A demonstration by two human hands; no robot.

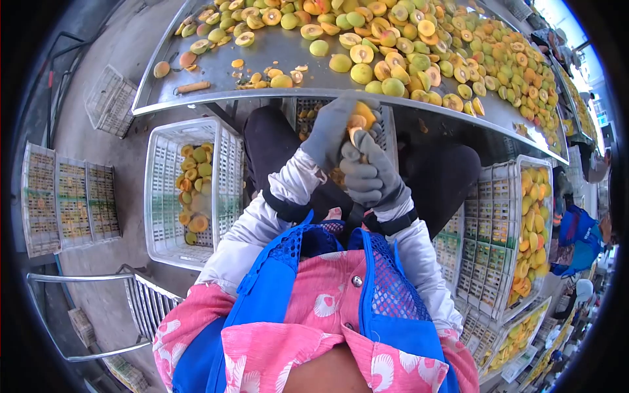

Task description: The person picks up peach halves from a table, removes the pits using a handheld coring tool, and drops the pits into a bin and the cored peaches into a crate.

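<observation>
Expect a light, fairly firm orange fruit [365, 114], probably easy to bruise and slick wherever cut and moist. Best taken by the rounded skin side, with cupped fingers and modest pressure, keeping off the bared flesh. Likely to slip if pinched at a wet edge. Held at the upper centre of the frame, just below the near edge of the metal tabletop [157, 95]. Clamped by the gloved left hand [329, 131]; met from the lower right by the gloved right hand [372, 171], curled closed and brought up close to the left. Cannot tell what, if anything, to find inside that curl. Coloured deep yellow-orange outside, paler and browner toward the cut part; partly hidden by gloves. Compare with the greener pile [419, 60] across the top of the frame.
</observation>
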